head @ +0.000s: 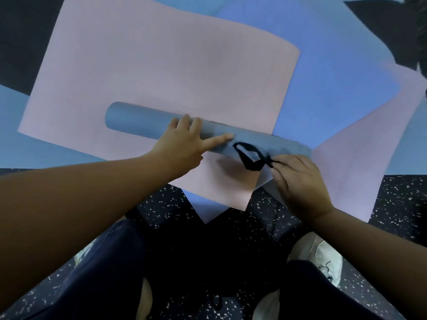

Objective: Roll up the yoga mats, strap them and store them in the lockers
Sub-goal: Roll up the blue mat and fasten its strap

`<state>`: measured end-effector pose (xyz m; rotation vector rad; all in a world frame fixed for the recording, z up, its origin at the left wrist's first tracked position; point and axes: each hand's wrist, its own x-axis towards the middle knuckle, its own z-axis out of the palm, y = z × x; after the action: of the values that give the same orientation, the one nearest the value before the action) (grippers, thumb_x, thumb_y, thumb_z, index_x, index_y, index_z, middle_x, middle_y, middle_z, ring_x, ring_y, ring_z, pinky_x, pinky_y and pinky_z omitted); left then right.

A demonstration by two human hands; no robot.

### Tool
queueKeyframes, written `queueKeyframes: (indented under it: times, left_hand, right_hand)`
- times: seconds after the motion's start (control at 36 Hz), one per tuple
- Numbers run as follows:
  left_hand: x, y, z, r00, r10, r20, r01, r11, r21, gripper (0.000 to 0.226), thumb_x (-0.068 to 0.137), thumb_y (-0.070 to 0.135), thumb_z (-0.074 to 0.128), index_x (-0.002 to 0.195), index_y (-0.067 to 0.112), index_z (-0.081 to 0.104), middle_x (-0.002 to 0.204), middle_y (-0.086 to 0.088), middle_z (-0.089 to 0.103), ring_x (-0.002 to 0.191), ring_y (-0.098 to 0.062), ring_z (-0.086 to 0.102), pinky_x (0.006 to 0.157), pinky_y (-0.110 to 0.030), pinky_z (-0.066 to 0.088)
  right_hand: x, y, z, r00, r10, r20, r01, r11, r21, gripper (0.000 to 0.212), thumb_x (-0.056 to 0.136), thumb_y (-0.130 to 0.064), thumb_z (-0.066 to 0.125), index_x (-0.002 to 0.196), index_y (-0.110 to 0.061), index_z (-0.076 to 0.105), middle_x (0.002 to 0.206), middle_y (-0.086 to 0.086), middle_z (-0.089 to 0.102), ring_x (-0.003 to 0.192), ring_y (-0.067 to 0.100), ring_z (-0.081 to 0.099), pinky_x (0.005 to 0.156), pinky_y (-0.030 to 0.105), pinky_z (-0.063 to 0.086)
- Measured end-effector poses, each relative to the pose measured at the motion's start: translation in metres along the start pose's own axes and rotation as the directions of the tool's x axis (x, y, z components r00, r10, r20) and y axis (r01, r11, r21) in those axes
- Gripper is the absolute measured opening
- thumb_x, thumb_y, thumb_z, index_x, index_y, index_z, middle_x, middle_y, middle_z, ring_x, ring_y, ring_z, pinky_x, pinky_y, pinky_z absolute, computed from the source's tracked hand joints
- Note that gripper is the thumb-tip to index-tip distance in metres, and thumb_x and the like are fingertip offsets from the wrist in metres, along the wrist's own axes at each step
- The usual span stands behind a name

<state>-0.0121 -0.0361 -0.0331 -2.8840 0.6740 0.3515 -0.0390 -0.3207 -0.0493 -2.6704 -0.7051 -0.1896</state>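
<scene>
A blue yoga mat rolled into a tight tube (136, 122) lies across a flat pink mat (161, 72). My left hand (184, 140) rests on the middle of the roll with fingers spread and fairly straight, pressing it down. My right hand (298, 179) pinches a black strap (250, 157) just in front of the roll's right end. The strap forms an open loop that hangs against the roll. The roll's right end is partly hidden behind my right hand.
Several flat mats overlap on the dark speckled floor (397, 204): a blue one (323, 65) behind right, another pink one (360, 167) at right, blue at far left (13, 125). My knees and white shoe (323, 257) fill the foreground.
</scene>
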Motion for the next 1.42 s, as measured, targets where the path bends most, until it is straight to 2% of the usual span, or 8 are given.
queueKeyframes:
  times: [0.11,0.28,0.36,0.5,0.72,1.0,1.17,1.42]
  left_hand:
    - [0.01,0.014,-0.006,0.993,-0.096,0.073,0.093,0.995,0.04,0.085,0.094,0.043,0.052,0.15,0.042,-0.012,0.147,-0.025,0.02,0.136,-0.045,0.022,0.107,-0.057,0.027]
    - [0.022,0.033,-0.007,0.997,0.012,-0.08,0.0,0.989,0.149,0.077,0.061,0.028,0.078,0.129,0.002,0.052,0.114,-0.012,0.059,0.1,-0.029,0.058,0.082,-0.038,0.05]
    - [0.033,0.036,-0.01,0.995,0.023,-0.098,-0.01,0.991,0.134,0.084,0.061,0.03,0.083,0.135,0.011,0.05,0.107,-0.015,0.057,0.09,-0.031,0.057,0.076,-0.039,0.05]
    - [0.057,0.044,-0.025,0.998,-0.019,0.059,0.016,0.998,0.054,0.083,0.094,0.041,0.056,0.153,0.035,-0.003,0.137,-0.016,0.032,0.119,-0.036,0.039,0.098,-0.049,0.038]
    - [0.078,0.047,-0.033,0.992,-0.078,0.098,0.07,0.994,0.08,0.074,0.09,0.02,0.056,0.148,0.031,0.011,0.138,-0.006,0.04,0.113,-0.035,0.048,0.091,-0.049,0.041]
    - [0.038,0.021,-0.1,0.991,-0.121,0.051,0.131,0.919,-0.372,0.075,0.084,0.031,0.065,0.147,0.026,0.024,0.124,-0.01,0.05,0.107,-0.034,0.05,0.085,-0.047,0.047]
    - [-0.009,0.007,-0.161,0.977,-0.208,-0.043,0.191,0.948,-0.255,0.063,0.084,0.037,0.062,0.137,0.024,0.028,0.112,-0.006,0.057,0.101,-0.029,0.049,0.075,-0.036,0.035]
    - [-0.087,0.005,-0.239,0.947,-0.298,-0.124,0.191,0.826,-0.53,0.05,0.079,0.036,0.071,0.113,0.022,0.037,0.109,-0.001,0.05,0.088,-0.034,0.057,0.067,-0.035,0.039]
  right_hand:
    - [-0.004,0.01,-0.002,0.999,0.019,0.031,-0.018,1.0,-0.025,0.036,0.098,-0.025,0.04,0.102,-0.005,0.07,0.111,0.01,0.066,0.095,0.036,0.06,0.077,0.046,0.051]
    - [-0.01,0.015,0.0,0.997,0.027,0.066,-0.025,0.999,-0.026,0.028,0.088,-0.013,0.05,0.107,-0.002,0.068,0.115,0.011,0.065,0.098,0.037,0.061,0.076,0.048,0.052]
    - [-0.009,0.014,-0.002,0.998,0.039,0.054,-0.039,0.999,0.011,0.031,0.092,-0.017,0.045,0.105,-0.001,0.068,0.113,0.012,0.066,0.097,0.037,0.062,0.077,0.048,0.052]
    - [-0.013,0.019,-0.004,0.996,0.084,0.033,-0.085,0.996,0.039,0.034,0.098,-0.027,0.044,0.097,-0.006,0.07,0.105,0.008,0.068,0.092,0.035,0.063,0.08,0.044,0.051]
    - [-0.01,0.023,-0.011,0.998,0.057,-0.019,-0.055,0.994,0.092,0.027,0.091,-0.021,0.051,0.088,-0.003,0.071,0.092,0.009,0.069,0.073,0.035,0.062,0.066,0.042,0.053]
    - [0.031,0.002,-0.076,0.985,0.083,-0.151,-0.073,0.995,0.067,0.011,0.08,-0.01,0.067,0.085,-0.003,0.074,0.09,0.01,0.07,0.073,0.033,0.062,0.075,0.031,0.041]
    - [0.058,-0.037,-0.145,0.965,0.06,-0.254,-0.04,0.996,0.082,0.015,0.079,-0.008,0.067,0.092,-0.003,0.072,0.093,0.01,0.068,0.079,0.035,0.061,0.071,0.036,0.05]
    - [0.08,-0.115,-0.238,0.933,0.033,-0.359,0.023,0.988,0.151,0.014,0.081,-0.02,0.069,0.087,-0.008,0.067,0.09,0.008,0.064,0.083,0.03,0.059,0.074,0.03,0.041]
